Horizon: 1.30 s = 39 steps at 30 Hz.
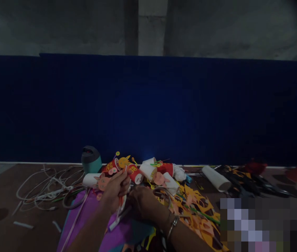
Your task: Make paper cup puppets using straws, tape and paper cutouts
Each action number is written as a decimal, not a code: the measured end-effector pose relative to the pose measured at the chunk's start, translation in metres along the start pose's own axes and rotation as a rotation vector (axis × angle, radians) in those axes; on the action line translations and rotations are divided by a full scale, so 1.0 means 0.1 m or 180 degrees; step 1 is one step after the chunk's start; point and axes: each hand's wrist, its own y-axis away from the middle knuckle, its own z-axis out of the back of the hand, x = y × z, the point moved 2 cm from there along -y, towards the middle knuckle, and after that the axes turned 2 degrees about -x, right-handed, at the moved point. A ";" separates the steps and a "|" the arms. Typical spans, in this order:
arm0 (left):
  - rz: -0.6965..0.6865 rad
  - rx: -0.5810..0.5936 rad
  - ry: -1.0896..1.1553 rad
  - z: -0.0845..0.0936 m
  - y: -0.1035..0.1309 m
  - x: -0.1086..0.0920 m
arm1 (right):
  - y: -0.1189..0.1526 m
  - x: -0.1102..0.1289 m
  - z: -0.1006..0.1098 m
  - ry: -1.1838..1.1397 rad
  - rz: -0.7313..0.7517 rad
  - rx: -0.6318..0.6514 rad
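Note:
My left hand [115,190] is raised over a purple paper sheet [90,220], its fingers closed on a thin stick-like piece [123,182] near a pink animal-face cutout [102,182]. My right hand [144,203], with bangles at the wrist [172,225], sits just right of it, fingers curled close to the same small piece; what it grips is too dark to tell. Right behind both hands lies a pile of red and white paper cups [148,171] with coloured cutouts.
A teal lidded tumbler [91,160] stands at the back left beside a tangle of white cables [46,187]. Orange cut paper [195,206] lies to the right, with a white roll [215,178] and dark scissors [245,182] beyond. A dark blue panel [148,108] backs the table.

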 end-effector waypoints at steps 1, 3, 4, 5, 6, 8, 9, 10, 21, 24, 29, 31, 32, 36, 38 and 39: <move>0.0017 -0.0023 -0.0005 0.00 0.00 0.00 | 0.00 -0.01 0.03 -0.0168 -0.0023 -0.0045; 0.0040 -0.0069 -0.0015 0.00 0.00 0.01 | 0.01 -0.03 0.11 -0.0584 -0.0099 -0.0157; 0.0049 -0.0094 -0.0023 0.00 0.00 0.01 | 0.02 -0.05 0.17 -0.0830 -0.0158 -0.0201; 0.0053 -0.0114 -0.0043 -0.01 0.00 0.01 | 0.03 -0.07 0.23 -0.1097 -0.0233 -0.0228; 0.0050 -0.0132 -0.0084 -0.02 0.01 0.01 | 0.05 -0.09 0.30 -0.1377 -0.0317 -0.0230; 0.0039 -0.0157 -0.0230 -0.05 0.03 0.01 | 0.10 -0.12 0.43 -0.1929 -0.0476 -0.0196; 0.0035 -0.0171 -0.0356 -0.07 0.04 0.01 | 0.13 -0.13 0.50 -0.2178 -0.0535 -0.0173; 0.0039 -0.0178 -0.0510 -0.10 0.05 0.02 | 0.16 -0.14 0.56 -0.2390 -0.0576 -0.0152; -0.0518 0.0250 -0.1390 -0.33 0.12 0.12 | 0.34 0.01 0.83 -0.4517 -0.0659 0.0329; -0.0573 0.0000 -0.1487 -0.39 0.18 0.03 | 0.35 0.01 0.85 -0.4270 -0.0621 0.0431; -0.0562 0.0139 -0.1725 -0.44 0.22 -0.04 | 0.34 0.01 0.86 -0.3892 -0.0564 0.0218; -0.0586 0.0180 -0.1905 -0.43 0.21 -0.03 | 0.33 0.01 0.86 -0.3724 -0.0585 0.0152; -0.0605 0.0225 -0.1970 -0.42 0.21 -0.02 | 0.33 0.01 0.86 -0.3656 -0.0594 0.0143; -0.0666 0.0553 -0.1793 -0.39 0.19 0.04 | 0.36 0.03 0.88 -0.3619 -0.0534 0.0231; -0.0601 0.0645 -0.1689 -0.40 0.19 0.05 | 0.37 0.03 0.90 -0.3625 -0.0453 0.0290; -0.0579 0.0658 -0.1653 -0.40 0.19 0.06 | 0.38 0.04 0.91 -0.3622 -0.0403 0.0318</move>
